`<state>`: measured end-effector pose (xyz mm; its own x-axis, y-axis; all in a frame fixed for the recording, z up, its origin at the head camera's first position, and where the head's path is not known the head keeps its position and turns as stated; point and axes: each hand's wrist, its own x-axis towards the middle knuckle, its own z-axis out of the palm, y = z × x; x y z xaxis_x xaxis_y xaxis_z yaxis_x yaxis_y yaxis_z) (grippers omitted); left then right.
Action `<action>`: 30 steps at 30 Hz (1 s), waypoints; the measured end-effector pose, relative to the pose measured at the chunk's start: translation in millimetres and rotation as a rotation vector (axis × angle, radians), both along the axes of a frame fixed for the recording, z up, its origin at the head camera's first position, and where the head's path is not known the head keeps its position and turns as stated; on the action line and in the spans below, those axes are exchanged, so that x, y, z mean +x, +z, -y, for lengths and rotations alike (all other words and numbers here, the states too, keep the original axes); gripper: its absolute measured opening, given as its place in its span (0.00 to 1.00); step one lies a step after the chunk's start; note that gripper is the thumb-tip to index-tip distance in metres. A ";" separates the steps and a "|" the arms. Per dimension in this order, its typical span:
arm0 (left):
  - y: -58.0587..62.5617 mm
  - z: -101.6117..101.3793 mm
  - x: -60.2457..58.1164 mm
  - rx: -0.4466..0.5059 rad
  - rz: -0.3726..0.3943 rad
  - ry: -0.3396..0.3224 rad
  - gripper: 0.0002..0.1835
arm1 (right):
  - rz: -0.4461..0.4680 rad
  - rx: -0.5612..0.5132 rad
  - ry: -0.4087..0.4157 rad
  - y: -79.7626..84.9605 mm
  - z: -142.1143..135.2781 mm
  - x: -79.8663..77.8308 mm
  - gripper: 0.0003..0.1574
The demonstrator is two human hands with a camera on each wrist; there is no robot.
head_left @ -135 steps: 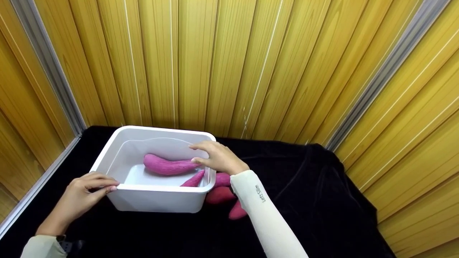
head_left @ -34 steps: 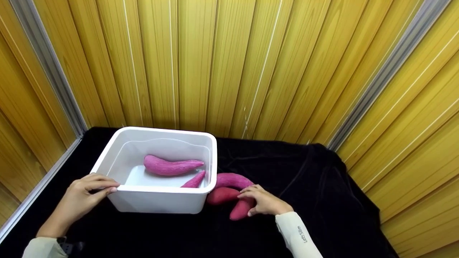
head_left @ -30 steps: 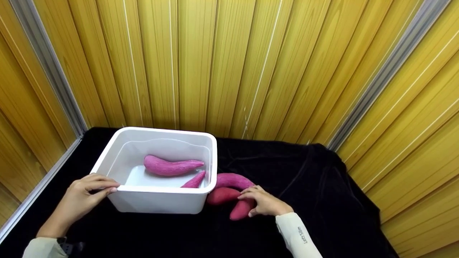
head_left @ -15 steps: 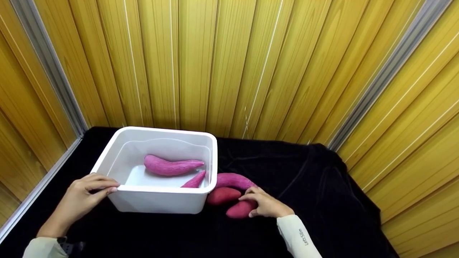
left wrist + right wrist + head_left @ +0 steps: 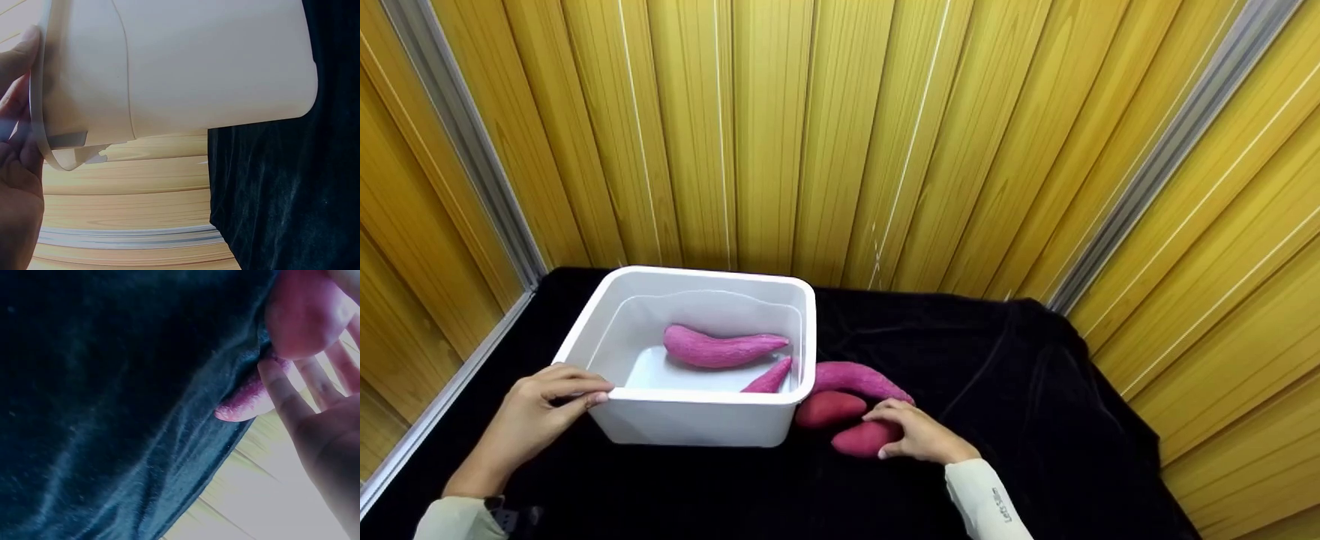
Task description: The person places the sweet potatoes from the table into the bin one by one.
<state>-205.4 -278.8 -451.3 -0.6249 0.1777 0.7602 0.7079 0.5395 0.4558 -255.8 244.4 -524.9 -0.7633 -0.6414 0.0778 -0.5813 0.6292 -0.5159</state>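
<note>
My left hand [image 5: 540, 405] pinches the near-left rim corner of a white plastic tub [image 5: 697, 420]; the left wrist view shows its fingers and thumb at the rim. In the tub lie a long purple sweet potato [image 5: 720, 349] and a second purple sweet potato [image 5: 769, 377], partly hidden by the front wall. To the tub's right, my right hand [image 5: 919, 435] grips a red sweet potato [image 5: 859, 441] on the cloth, thumb on the near side and fingers over the far side. Beside it are another red sweet potato [image 5: 831, 409] and a curved purple sweet potato [image 5: 859, 377].
Black velvet cloth [image 5: 997, 375] covers the table and hangs in folds at its right edge. Yellow wood-look panels [image 5: 840, 150] stand behind and on both sides, with grey metal strips [image 5: 1170, 157] at the corners.
My right hand has left the tub for the sweet potatoes on the right. The gripped red one has turned from slanting to nearly level. The left hand stays on the rim.
</note>
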 end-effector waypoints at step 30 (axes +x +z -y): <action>2.8 -1.6 2.2 0.000 0.014 0.004 0.22 | -0.048 -0.039 -0.058 -2.3 -2.3 10.4 0.33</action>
